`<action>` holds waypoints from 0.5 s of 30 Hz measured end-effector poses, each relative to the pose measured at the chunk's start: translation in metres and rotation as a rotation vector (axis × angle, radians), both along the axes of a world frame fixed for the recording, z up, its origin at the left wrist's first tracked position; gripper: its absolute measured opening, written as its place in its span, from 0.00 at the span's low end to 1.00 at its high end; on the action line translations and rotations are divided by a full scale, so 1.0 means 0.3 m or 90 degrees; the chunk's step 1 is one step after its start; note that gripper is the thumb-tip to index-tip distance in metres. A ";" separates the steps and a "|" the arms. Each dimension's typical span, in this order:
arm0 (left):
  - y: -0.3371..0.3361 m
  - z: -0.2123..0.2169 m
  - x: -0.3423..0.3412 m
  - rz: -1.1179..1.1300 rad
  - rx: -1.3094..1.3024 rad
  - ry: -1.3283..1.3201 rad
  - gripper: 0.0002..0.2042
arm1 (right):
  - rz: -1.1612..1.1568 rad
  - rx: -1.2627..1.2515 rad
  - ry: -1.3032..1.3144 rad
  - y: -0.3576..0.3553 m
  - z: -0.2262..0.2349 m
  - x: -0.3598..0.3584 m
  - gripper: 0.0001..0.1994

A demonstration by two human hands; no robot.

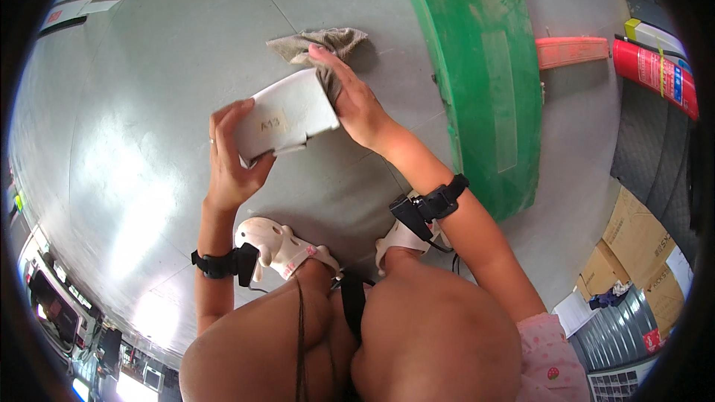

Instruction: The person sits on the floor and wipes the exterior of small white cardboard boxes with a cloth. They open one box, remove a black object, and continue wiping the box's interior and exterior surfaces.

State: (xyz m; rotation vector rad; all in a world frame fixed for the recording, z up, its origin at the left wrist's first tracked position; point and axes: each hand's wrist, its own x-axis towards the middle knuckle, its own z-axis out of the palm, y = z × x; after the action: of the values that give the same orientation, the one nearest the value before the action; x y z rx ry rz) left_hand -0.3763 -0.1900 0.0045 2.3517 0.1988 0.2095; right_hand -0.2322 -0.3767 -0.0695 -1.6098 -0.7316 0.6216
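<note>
So there's a white box-shaped piece (287, 113) held up over the grey floor (149, 104), just above centre of the view, with a small pale label on its near face. The left hand (232, 164) grips its lower left corner, fingers curled around the edge and thumb pressed underneath. The right hand (356, 100) lies flat against the piece's right end, fingers pressed together, pinning a grey rag (320, 43) that bunches out toward 12 o'clock. Both wrists have black bands. White sandals (279, 246) sit at 6 o'clock below the hands. A big green curved panel (484, 74) runs from 1 to 3 o'clock. Past it there's a pink bar (572, 50), then a red extinguisher (655, 74) with a white label. Brown cardboard boxes (633, 242) stack at 4 o'clock.
</note>
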 end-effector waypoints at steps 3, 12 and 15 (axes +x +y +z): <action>0.010 -0.024 -0.111 -0.073 0.080 -0.099 0.38 | 0.061 -0.082 -0.239 -0.008 0.012 0.007 0.29; 0.047 -0.018 -0.212 -0.193 0.345 -0.143 0.23 | -0.158 0.010 0.152 -0.054 0.176 0.070 0.16; 0.083 -0.009 -0.166 -0.159 0.379 -0.160 0.24 | 0.006 0.074 -0.024 -0.042 0.276 0.060 0.19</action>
State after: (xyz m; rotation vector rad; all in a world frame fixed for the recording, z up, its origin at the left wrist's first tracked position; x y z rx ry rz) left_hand -0.4262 -0.1651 0.0018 2.8693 -0.3243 0.4920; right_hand -0.2142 -0.3892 0.0133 -1.5159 -0.7891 0.5463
